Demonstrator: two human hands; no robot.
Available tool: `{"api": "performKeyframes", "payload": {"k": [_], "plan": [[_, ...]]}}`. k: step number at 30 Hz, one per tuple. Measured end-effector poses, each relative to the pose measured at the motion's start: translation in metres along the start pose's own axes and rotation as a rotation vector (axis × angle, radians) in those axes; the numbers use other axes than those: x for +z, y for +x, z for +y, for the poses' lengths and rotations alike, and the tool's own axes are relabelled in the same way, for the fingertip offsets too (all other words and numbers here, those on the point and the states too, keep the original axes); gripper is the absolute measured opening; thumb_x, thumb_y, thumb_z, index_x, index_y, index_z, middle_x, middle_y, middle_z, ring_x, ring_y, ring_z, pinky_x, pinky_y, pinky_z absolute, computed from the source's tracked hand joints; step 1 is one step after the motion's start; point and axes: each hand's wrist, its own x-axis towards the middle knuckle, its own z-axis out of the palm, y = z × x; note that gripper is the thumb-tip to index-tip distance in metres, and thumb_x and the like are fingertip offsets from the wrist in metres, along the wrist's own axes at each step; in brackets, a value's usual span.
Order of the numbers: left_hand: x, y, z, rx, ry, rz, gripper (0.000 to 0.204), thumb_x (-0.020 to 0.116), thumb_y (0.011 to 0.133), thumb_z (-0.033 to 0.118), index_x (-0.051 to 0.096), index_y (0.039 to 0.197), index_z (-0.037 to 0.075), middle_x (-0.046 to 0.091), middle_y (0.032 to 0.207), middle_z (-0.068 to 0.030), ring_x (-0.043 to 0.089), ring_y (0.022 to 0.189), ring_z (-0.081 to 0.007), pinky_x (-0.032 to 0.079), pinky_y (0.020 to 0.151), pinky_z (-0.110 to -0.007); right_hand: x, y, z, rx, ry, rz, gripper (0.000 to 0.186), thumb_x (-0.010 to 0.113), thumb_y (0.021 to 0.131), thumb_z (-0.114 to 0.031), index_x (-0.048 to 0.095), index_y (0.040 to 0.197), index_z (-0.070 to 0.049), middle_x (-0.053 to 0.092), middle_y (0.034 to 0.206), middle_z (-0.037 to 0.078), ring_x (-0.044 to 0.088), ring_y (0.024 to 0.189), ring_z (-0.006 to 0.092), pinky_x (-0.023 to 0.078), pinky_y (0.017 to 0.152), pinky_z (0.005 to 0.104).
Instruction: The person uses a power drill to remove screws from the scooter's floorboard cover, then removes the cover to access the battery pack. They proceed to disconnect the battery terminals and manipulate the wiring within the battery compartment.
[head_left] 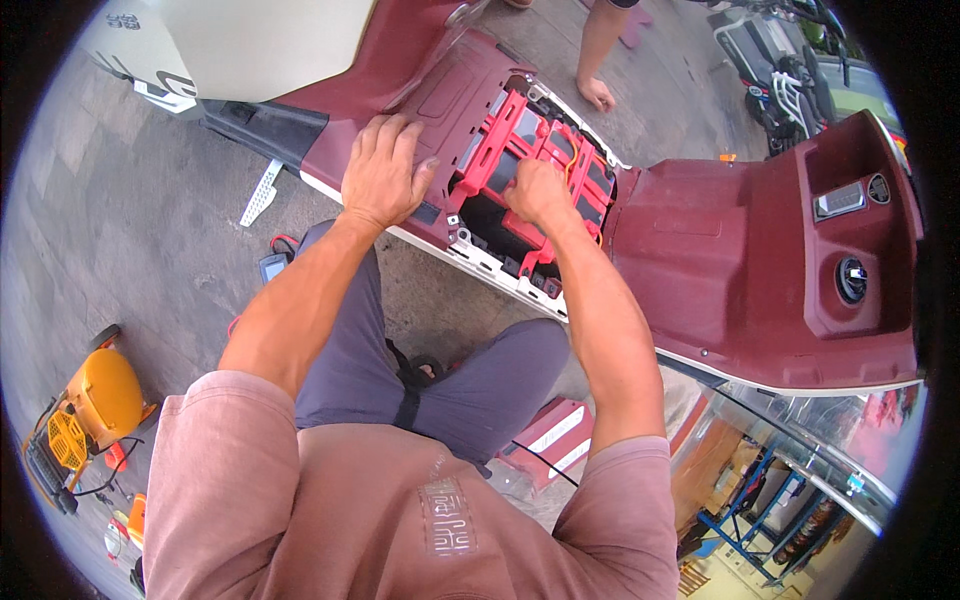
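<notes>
One big scooter (690, 225) with a dark red floor has one hole in it. Inside the hole sits one bright red frame (497, 132). The left hand (385, 172) is open and lies flat on the red floor, beside the hole. The right hand (540, 192) is curled up at the frame. Its fingertips are hidden, so I cannot tell if it grips anything. One helper's hand (597, 95) touches the ground past the hole. One orange machine (108, 388) stands far left.
</notes>
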Motion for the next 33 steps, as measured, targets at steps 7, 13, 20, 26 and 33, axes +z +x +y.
{"api": "performKeyframes", "payload": {"k": [7, 13, 20, 26, 33], "plan": [[0.002, -0.004, -0.003, -0.021, -0.037, 0.042, 0.049, 0.059, 0.088, 0.030, 0.050, 0.128, 0.005, 0.051, 0.129, -0.0162, 0.045, 0.121, -0.0404, 0.036, 0.102, -0.050, 0.009, 0.014, 0.022, -0.109, 0.075, -0.044, 0.023, 0.067, 0.069, -0.019, 0.073, 0.084, -0.003, 0.069, 0.086, 0.022, 0.069, 0.087, 0.0353, 0.054, 0.082, 0.0427], [0.002, -0.006, -0.003, -0.063, -0.023, 0.066, 0.047, 0.059, 0.087, 0.029, 0.052, 0.127, 0.005, 0.051, 0.128, -0.0175, 0.046, 0.119, -0.0415, 0.037, 0.101, -0.050, 0.012, 0.024, 0.026, -0.085, 0.006, -0.124, 0.028, 0.066, 0.070, -0.024, 0.072, 0.085, -0.001, 0.069, 0.086, 0.023, 0.068, 0.087, 0.0356, 0.054, 0.082, 0.0432], [0.001, -0.005, -0.004, -0.065, -0.097, 0.091, 0.045, 0.060, 0.085, 0.028, 0.054, 0.123, 0.005, 0.053, 0.125, -0.0169, 0.047, 0.117, -0.0417, 0.037, 0.100, -0.050, 0.000, 0.009, -0.007, 0.124, -0.006, -0.121, 0.035, 0.062, 0.075, -0.020, 0.069, 0.097, 0.006, 0.068, 0.101, 0.028, 0.066, 0.101, 0.0389, 0.053, 0.090, 0.0427], [0.005, -0.004, -0.006, -0.030, -0.065, 0.089, 0.046, 0.061, 0.085, 0.031, 0.054, 0.122, 0.005, 0.053, 0.124, -0.0163, 0.047, 0.117, -0.0410, 0.037, 0.100, -0.051, -0.009, -0.002, -0.015, 0.146, 0.070, -0.094, 0.029, 0.064, 0.075, -0.015, 0.070, 0.097, 0.004, 0.068, 0.103, 0.027, 0.066, 0.101, 0.0392, 0.054, 0.089, 0.0436], [0.010, -0.003, -0.010, 0.022, -0.098, 0.128, 0.042, 0.057, 0.087, 0.025, 0.054, 0.122, 0.003, 0.053, 0.122, -0.0184, 0.047, 0.114, -0.0417, 0.036, 0.101, -0.051, -0.004, -0.002, -0.002, 0.081, 0.110, -0.049, 0.029, 0.063, 0.075, -0.016, 0.070, 0.092, 0.006, 0.067, 0.096, 0.030, 0.067, 0.097, 0.0407, 0.053, 0.088, 0.0456]]}}
